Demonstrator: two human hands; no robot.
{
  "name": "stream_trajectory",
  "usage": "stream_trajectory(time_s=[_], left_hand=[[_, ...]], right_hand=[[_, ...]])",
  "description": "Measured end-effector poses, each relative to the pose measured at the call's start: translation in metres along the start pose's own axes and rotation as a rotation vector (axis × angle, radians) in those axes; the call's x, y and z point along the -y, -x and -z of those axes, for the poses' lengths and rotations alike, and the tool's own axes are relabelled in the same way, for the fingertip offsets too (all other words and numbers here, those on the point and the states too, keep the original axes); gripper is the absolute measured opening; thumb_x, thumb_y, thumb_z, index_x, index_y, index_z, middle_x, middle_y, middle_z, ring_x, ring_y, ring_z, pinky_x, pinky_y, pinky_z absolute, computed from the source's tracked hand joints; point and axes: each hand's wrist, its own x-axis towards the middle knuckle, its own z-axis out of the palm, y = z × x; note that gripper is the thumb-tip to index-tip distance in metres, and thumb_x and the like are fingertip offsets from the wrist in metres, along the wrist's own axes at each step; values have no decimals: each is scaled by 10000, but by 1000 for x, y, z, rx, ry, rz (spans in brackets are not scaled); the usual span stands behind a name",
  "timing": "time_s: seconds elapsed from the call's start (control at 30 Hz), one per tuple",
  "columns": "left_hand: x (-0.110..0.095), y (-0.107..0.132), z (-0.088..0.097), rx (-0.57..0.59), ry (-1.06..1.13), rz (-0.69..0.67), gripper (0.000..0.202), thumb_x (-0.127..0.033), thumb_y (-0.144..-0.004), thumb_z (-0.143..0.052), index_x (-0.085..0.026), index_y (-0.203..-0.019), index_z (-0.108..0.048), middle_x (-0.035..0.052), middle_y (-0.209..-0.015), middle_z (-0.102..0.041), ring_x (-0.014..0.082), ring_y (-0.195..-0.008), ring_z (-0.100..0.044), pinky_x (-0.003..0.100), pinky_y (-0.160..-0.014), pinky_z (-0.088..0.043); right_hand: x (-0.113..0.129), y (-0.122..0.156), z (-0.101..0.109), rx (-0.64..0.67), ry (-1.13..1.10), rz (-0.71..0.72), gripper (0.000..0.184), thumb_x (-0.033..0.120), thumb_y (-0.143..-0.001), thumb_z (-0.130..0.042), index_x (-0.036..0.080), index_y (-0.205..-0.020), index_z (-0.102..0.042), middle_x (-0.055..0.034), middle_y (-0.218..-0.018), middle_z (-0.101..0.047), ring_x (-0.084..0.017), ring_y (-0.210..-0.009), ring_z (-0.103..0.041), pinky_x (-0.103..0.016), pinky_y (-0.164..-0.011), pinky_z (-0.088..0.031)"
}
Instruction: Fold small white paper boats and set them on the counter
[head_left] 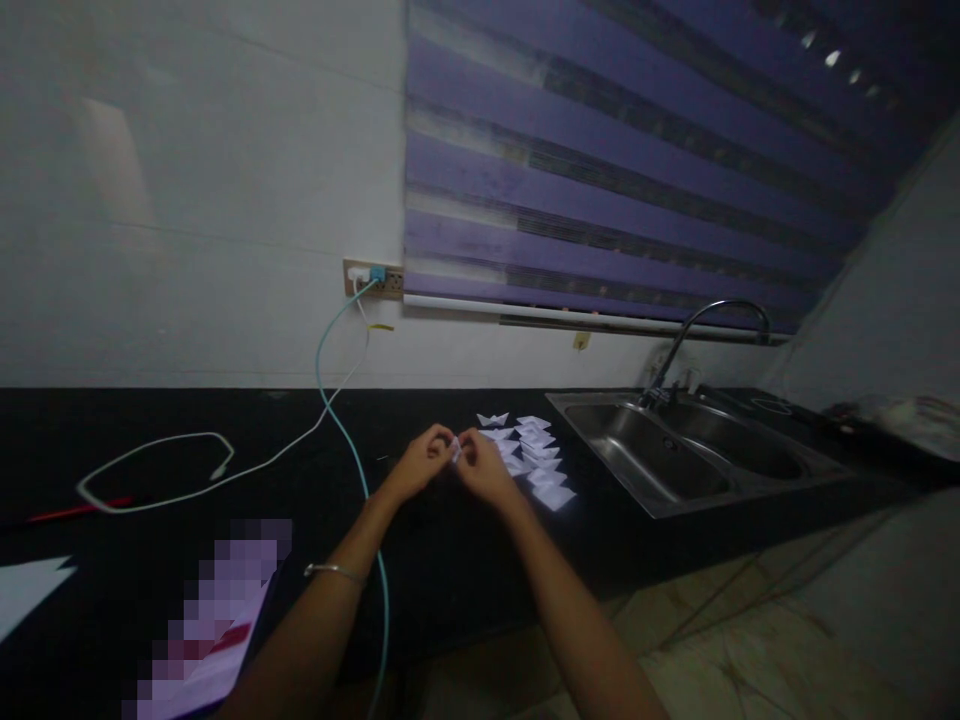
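Between my two hands is a small folded piece of white paper, mostly covered by the fingers. My left hand pinches its left side, with a bracelet on that wrist. From the right, my right hand pinches the same paper. Just beyond and to the right of my right hand, several white paper boats lie in rows on the black countertop. One paper boat stands upright at the back of the group.
A double steel sink with a curved faucet is at right. Teal and white cables run from the wall outlet across the counter. At left lie white sheets, a red pen-like item and a blurred-out screen.
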Motion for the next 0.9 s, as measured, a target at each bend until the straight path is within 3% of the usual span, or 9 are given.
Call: stream_trajectory(time_s=[0.13,0.27,0.47,0.63,0.9], left_hand=[[-1,0,1,-35,-125,-17,295,-330,-726,-651,-189,-982,-612,-6,-687,-635,134,-586,-574,207,-530,-409],[-1,1,1,18,-70,33,283,-309,-706,-657,-194,-964,-644,8,-702,-662,163,-625,-606,221,-541,-431],[5,-3,2,52,8,-16,262,-293,-744,-631,-167,-959,-711,70,-888,-714,191,-775,-642,238,-615,-466],[12,-9,5,17,92,62,378,-303,-710,-684,-153,-1057,-701,95,-974,-717,186,-722,-638,238,-543,-459],[3,-8,1,-5,211,127,434,-425,-714,-702,-153,-1050,-665,89,-974,-699,179,-776,-637,207,-515,-456]], right_hand=[[1,1,-2,-65,156,9,100,207,-788,-527,186,-871,-578,3,-665,-604,-130,-576,-550,-225,-548,-382],[2,0,-3,-102,207,17,95,210,-792,-527,188,-857,-592,-12,-691,-621,-140,-600,-559,-234,-573,-394],[1,-1,1,-144,241,-9,130,202,-772,-555,196,-858,-652,-29,-716,-661,-161,-641,-586,-258,-616,-423],[-3,-3,2,-214,131,-78,193,172,-739,-544,189,-871,-684,-34,-737,-685,-180,-684,-626,-280,-650,-472],[-7,-8,3,-243,-13,-81,155,213,-753,-558,175,-810,-697,-46,-757,-701,-198,-728,-657,-315,-700,-506]])
